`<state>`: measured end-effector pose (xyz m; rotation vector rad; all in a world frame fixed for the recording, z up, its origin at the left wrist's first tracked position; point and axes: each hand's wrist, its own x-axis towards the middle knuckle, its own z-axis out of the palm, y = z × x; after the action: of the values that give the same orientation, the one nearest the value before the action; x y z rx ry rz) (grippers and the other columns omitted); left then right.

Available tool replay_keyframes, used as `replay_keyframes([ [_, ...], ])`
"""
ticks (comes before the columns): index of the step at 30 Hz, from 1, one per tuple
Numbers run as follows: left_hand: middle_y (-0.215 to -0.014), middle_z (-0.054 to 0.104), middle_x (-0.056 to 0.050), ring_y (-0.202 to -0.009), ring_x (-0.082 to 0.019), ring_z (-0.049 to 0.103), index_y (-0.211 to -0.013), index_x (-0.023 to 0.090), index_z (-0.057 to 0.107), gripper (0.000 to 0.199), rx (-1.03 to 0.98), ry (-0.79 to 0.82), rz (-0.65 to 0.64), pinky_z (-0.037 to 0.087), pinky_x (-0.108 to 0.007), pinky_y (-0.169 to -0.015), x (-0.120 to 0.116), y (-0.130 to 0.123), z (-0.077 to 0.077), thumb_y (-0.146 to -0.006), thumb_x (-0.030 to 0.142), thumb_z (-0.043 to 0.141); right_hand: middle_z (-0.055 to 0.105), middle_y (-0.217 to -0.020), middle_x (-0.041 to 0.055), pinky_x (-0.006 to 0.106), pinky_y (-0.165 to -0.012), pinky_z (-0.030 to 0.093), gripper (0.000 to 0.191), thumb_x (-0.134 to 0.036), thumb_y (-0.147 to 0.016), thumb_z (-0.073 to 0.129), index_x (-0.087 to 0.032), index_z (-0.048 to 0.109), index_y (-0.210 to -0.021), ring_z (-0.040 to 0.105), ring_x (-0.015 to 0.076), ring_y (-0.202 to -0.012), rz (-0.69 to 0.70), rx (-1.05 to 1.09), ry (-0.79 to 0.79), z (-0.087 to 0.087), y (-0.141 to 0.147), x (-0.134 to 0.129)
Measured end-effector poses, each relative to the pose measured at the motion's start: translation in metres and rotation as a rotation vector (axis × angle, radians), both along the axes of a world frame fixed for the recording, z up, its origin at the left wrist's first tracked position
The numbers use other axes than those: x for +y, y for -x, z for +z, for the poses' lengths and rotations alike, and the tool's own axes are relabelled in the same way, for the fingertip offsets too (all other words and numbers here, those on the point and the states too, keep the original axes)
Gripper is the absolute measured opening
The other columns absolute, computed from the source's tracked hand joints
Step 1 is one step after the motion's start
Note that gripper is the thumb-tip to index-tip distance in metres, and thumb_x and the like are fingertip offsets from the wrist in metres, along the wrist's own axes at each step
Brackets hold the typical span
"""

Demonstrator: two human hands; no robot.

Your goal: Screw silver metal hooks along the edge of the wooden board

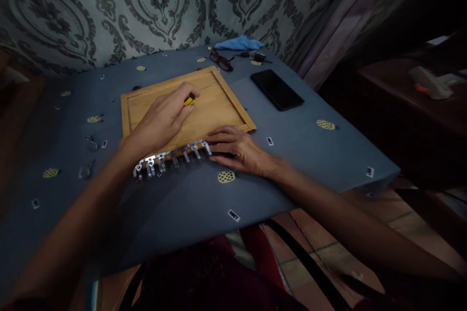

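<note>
A wooden board with a raised frame point(204, 102) lies on the blue tablecloth. Along its near edge runs a metal hook rail point(175, 156) with several silvery hooks hanging toward me. My left hand point(160, 114) is closed above the board, around a small yellow-and-black tool point(189, 99); most of it is hidden by the fingers, so its kind does not show. At the rail's right end, my right hand point(239, 149) has its fingers over the board's edge and its thumb on the near side, pinching the last hook.
Right of the board lies a black phone point(277, 89). Behind it are glasses point(222, 60), keys point(255, 54) and a blue cloth point(239, 43). Loose metal hooks point(87, 169) rest at the left. A patterned curtain point(164, 5) borders the table's far side.
</note>
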<state>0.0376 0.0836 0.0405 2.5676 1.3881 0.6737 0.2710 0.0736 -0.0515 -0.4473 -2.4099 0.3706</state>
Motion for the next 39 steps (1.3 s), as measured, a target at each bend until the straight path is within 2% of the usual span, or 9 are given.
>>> replay_keyframes([
  [5,-0.101,0.068,-0.009,-0.095,-0.025,0.063,-0.107,0.016,0.061,0.022,0.189,0.131,-0.040,0.049,-0.036,-0.085,0.033,-0.010,-0.026,-0.088,0.019,0.051,0.074,-0.122,0.0103,0.046,-0.099,0.056,0.025,-0.033,-0.097,0.063,-0.017,0.074,-0.113,0.065,0.0248,-0.116,-0.009,0.000,-0.013,0.001,0.000,0.000],
  [7,-0.105,0.068,-0.009,-0.097,-0.025,0.062,-0.107,0.016,0.061,0.022,0.226,0.156,-0.059,0.048,-0.036,-0.087,0.039,-0.012,-0.036,-0.088,0.017,0.050,0.074,-0.122,0.0107,0.046,-0.099,0.056,0.025,-0.033,-0.097,0.063,-0.017,0.074,-0.113,0.065,0.0248,-0.116,-0.011,-0.004,-0.009,0.001,0.000,0.000],
  [9,-0.108,0.068,-0.010,-0.101,-0.025,0.061,-0.107,0.017,0.062,0.023,0.227,0.133,-0.065,0.048,-0.037,-0.090,0.038,-0.011,-0.039,-0.088,0.017,0.049,0.075,-0.120,0.0107,0.047,-0.098,0.056,0.025,-0.033,-0.097,0.063,-0.017,0.074,-0.112,0.066,0.0249,-0.115,-0.010,-0.002,-0.018,0.000,0.000,0.000],
  [12,-0.104,0.068,-0.009,-0.100,-0.025,0.060,-0.101,0.017,0.063,0.017,0.197,0.089,-0.020,0.047,-0.038,-0.092,0.021,-0.004,-0.030,-0.093,0.023,0.049,0.075,-0.120,0.0102,0.047,-0.096,0.057,0.025,-0.033,-0.097,0.062,-0.017,0.074,-0.111,0.066,0.0254,-0.114,-0.009,0.014,-0.040,-0.001,0.001,0.001],
  [16,-0.092,0.068,-0.006,-0.092,-0.024,0.063,-0.097,0.019,0.063,0.029,0.147,0.195,0.055,0.048,-0.037,-0.085,-0.021,0.010,-0.017,-0.100,0.042,0.046,0.075,-0.119,0.0111,0.047,-0.094,0.058,0.025,-0.032,-0.097,0.063,-0.015,0.074,-0.111,0.066,0.0258,-0.112,0.006,0.041,-0.064,-0.002,0.002,0.002],
  [19,-0.107,0.069,-0.009,-0.105,-0.029,0.061,-0.110,0.019,0.061,0.046,0.168,0.156,0.093,0.047,-0.043,-0.090,-0.052,0.014,-0.020,-0.095,0.061,0.052,0.075,-0.119,0.0115,0.048,-0.096,0.057,0.025,-0.032,-0.096,0.063,-0.016,0.074,-0.112,0.065,0.0255,-0.113,0.013,0.044,-0.038,-0.003,0.001,0.002],
  [22,-0.112,0.068,-0.012,-0.110,-0.034,0.059,-0.113,0.018,0.059,0.058,0.260,0.098,0.177,0.046,-0.047,-0.092,-0.071,0.010,-0.029,-0.087,0.070,0.059,0.074,-0.121,0.0119,0.049,-0.097,0.056,0.025,-0.032,-0.096,0.064,-0.017,0.074,-0.113,0.065,0.0262,-0.115,0.013,0.041,-0.013,-0.003,0.000,0.001],
  [28,-0.102,0.069,-0.010,-0.105,-0.033,0.058,-0.100,0.020,0.060,0.051,0.332,0.033,0.274,0.044,-0.043,-0.085,-0.078,-0.004,-0.039,-0.086,0.070,0.061,0.074,-0.120,0.0106,0.048,-0.097,0.057,0.025,-0.033,-0.096,0.063,-0.018,0.073,-0.112,0.065,0.0259,-0.114,-0.001,0.038,-0.024,-0.003,0.000,0.001],
  [39,-0.099,0.068,-0.009,-0.099,-0.031,0.058,-0.098,0.020,0.061,0.040,0.345,0.030,0.310,0.043,-0.043,-0.083,-0.080,-0.008,-0.043,-0.091,0.060,0.062,0.075,-0.115,0.0132,0.047,-0.093,0.058,0.024,-0.031,-0.096,0.064,-0.013,0.074,-0.108,0.067,0.0265,-0.110,0.008,0.065,-0.065,-0.002,0.001,0.001],
])
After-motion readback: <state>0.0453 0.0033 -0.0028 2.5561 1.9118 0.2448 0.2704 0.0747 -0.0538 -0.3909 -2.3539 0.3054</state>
